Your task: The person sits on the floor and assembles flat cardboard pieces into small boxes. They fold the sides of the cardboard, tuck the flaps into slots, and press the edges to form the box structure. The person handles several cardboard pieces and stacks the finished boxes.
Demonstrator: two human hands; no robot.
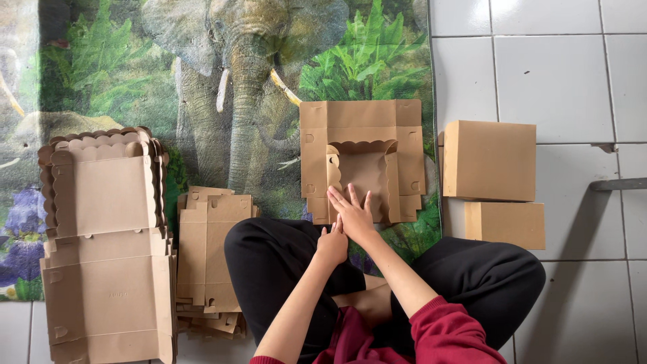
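Note:
A brown cardboard box blank (362, 121) lies flat on the mat before my knees, with its scalloped flaps partly folded upright in the middle. My right hand (353, 212) rests with fingers spread on the near edge of this blank, pressing it down. My left hand (331, 245) is curled loosely just beside it, touching the right wrist area and holding nothing I can see. I sit cross-legged in black trousers and red sleeves.
A tall stack of flat scalloped blanks (104, 236) lies at the left. A smaller stack of blanks (209, 249) sits beside my left knee. Two finished brown boxes (490, 160) (505, 224) stand on the white tiles at right. An elephant-print mat (236, 81) covers the floor.

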